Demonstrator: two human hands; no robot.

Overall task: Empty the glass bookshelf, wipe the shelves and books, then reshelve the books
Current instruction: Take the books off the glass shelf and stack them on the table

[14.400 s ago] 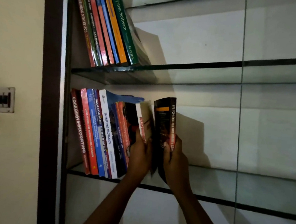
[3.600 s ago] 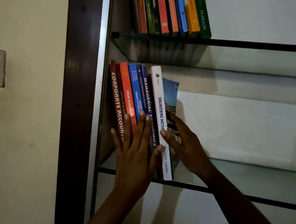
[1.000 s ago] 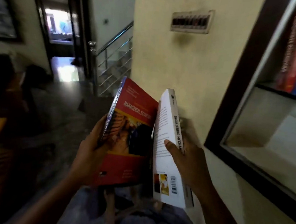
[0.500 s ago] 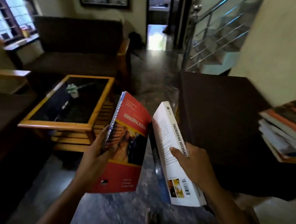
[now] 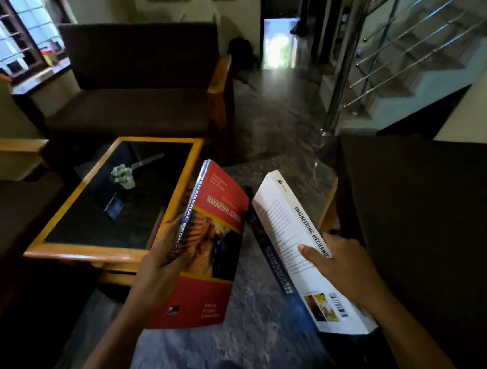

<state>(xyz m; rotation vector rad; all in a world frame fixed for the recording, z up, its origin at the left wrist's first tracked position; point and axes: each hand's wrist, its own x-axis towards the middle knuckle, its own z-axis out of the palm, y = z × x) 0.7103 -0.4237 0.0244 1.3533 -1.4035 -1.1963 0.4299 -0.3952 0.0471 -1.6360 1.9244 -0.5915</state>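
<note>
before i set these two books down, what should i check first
1. Grip of the left hand on the red book: ok, fingers curl round its spine.
2. Grip of the right hand on the white book: ok, thumb lies on the cover.
3. Whether the blue cover under the white book is a separate book, firmly held: cannot tell.
4. Room on the dark surface at the right: ok, the part in view is bare.
5. The coffee table as a place for a stack: not ok, a small plant stands on it.
</note>
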